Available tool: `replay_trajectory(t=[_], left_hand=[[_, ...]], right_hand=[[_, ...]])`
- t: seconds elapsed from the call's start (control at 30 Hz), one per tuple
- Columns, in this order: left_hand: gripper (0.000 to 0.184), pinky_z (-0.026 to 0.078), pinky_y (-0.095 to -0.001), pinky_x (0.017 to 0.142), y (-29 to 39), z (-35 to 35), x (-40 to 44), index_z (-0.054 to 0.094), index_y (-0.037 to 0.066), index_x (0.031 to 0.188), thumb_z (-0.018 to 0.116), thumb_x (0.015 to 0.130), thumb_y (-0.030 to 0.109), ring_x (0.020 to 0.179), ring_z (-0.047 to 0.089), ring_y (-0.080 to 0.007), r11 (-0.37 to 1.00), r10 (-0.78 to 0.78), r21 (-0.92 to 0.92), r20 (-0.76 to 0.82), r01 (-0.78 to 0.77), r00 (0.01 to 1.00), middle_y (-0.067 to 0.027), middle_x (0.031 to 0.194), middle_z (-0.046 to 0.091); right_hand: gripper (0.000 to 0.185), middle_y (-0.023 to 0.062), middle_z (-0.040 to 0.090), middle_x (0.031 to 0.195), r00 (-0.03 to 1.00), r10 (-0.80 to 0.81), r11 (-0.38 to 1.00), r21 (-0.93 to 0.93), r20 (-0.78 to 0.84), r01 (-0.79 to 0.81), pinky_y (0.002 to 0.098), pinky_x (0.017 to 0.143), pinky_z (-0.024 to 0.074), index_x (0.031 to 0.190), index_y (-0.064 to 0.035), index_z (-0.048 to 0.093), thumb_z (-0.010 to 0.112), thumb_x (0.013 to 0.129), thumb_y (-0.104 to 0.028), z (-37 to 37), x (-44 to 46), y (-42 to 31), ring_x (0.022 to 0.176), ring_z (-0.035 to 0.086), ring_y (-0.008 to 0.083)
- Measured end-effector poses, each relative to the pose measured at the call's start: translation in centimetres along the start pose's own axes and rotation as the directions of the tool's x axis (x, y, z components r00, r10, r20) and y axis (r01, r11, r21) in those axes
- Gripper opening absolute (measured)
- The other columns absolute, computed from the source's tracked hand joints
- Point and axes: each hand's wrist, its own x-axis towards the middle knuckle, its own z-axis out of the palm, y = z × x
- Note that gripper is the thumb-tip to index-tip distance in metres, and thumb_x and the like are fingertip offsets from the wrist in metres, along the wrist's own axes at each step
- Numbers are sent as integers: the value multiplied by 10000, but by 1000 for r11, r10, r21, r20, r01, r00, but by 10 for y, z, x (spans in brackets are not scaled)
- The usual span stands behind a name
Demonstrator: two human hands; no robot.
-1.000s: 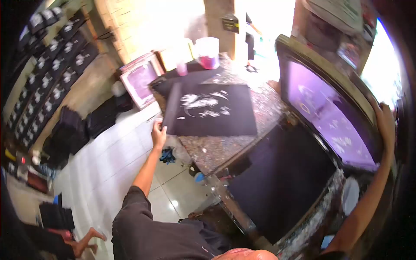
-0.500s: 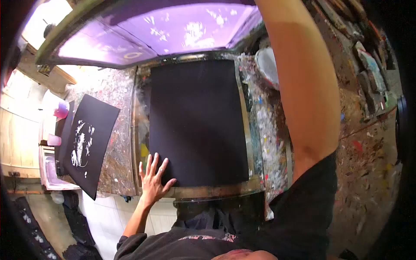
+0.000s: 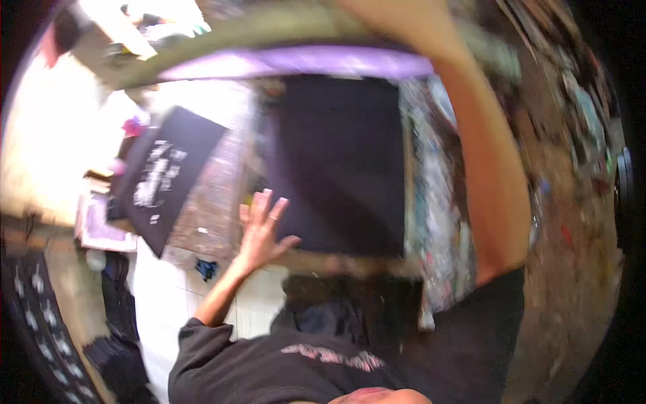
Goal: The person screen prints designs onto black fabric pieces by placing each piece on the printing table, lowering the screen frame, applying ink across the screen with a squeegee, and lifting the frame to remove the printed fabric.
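My left hand (image 3: 261,232) is open, fingers spread, at the near left corner of a black fabric panel (image 3: 343,168) that lies flat on a board. Whether the fingertips press on the cloth or hover over it, I cannot tell. Beyond the panel's far edge is a tilted screen printing frame (image 3: 269,34), blurred, with a narrow band of purple mesh (image 3: 296,64) below its rail. My right forearm (image 3: 488,155) reaches up to that rail; the hand itself lies outside the picture.
Left of the board lies a black panel with a white print (image 3: 161,178). Beside it are pink cups and a shallow tray (image 3: 101,215). Dark printed cloths (image 3: 50,323) are at the lower left. Paint-stained table surface (image 3: 437,195) and clutter line the right.
The screen frame has changed tilt, its mesh shrinking to a thin band. My right arm has moved with it. My left fingers have stayed near the panel's corner; the whole view has shifted.
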Motion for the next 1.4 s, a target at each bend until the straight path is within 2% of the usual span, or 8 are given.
replay_trajectory(t=[0.07, 0.13, 0.17, 0.23, 0.33, 0.63, 1.13, 1.4], left_hand=[[890, 238, -578, 1167, 26, -39, 22, 315, 124, 1549, 802, 829, 317, 1491, 241, -376, 953, -76, -302, -327, -28, 942, -227, 1596, 247], [741, 478, -393, 1027, 47, -67, 48, 201, 48, 1551, 644, 974, 185, 1283, 532, -280, 266, -416, -953, -249, -144, 875, -189, 1484, 425], [708, 531, -379, 940, 67, -84, 50, 178, 2, 1526, 606, 999, 203, 1216, 563, -273, 0, -525, -993, -101, -118, 845, -201, 1418, 466], [573, 594, -382, 849, 87, -79, 30, 303, -49, 1397, 614, 1004, 229, 1156, 589, -265, 75, -671, -985, 66, 156, 738, -183, 1259, 534], [458, 589, -435, 953, 60, -8, -4, 381, -111, 1192, 633, 993, 216, 1075, 646, -279, -282, -621, -952, 276, 119, 734, -218, 1205, 553], [303, 584, -448, 949, 57, 15, -12, 422, -66, 1110, 614, 1000, 142, 1031, 640, -256, -339, -651, -918, 386, 205, 654, -173, 1123, 574], [414, 620, -423, 819, 19, 4, -10, 466, -164, 1131, 570, 1028, 224, 963, 703, -352, -249, -428, -706, 694, 663, 579, -283, 1058, 656], [472, 617, -381, 769, 25, 4, -10, 576, -200, 1000, 553, 1036, 269, 863, 729, -322, -192, -494, -751, 630, 631, 600, -289, 972, 689]], right_hand=[[495, 151, 688, 883, 999, 1, 994, -107, -50, -6, 495, 772, 499, 1177, -119, 685, 614, 907, -528, 10, -51, -15, 709, 652, 328], [580, 158, 684, 822, 930, -163, 985, -114, -330, 132, 556, 1071, 339, 925, -43, 700, 588, 899, -611, 39, -107, -33, 832, 668, 298], [584, 155, 688, 879, 982, -153, 988, -54, -113, 147, 588, 1117, 239, 910, -41, 694, 564, 910, -610, 37, -136, -44, 896, 660, 296], [488, 153, 686, 943, 970, -20, 999, -23, 244, 26, 608, 1117, 229, 944, -43, 677, 601, 918, -525, 63, -187, -57, 944, 656, 296], [513, 187, 703, 817, 857, -13, 999, 52, 516, -16, 530, 793, 514, 910, -85, 673, 740, 780, -577, 116, -219, -40, 802, 691, 380], [131, 102, 664, 712, 928, -245, 967, 133, 280, 215, 433, 654, 511, 880, -106, 631, 696, 792, -178, 159, -246, -27, 634, 674, 302], [536, 135, 698, 799, 919, -56, 998, 2, 389, 60, 431, 629, 532, 908, -62, 592, 693, 824, -582, 291, -88, 68, 745, 710, 325], [82, 56, 634, 663, 917, -161, 987, 34, 364, 159, 326, 536, 487, 779, -96, 587, 569, 858, -111, 170, -269, -32, 560, 654, 202]])
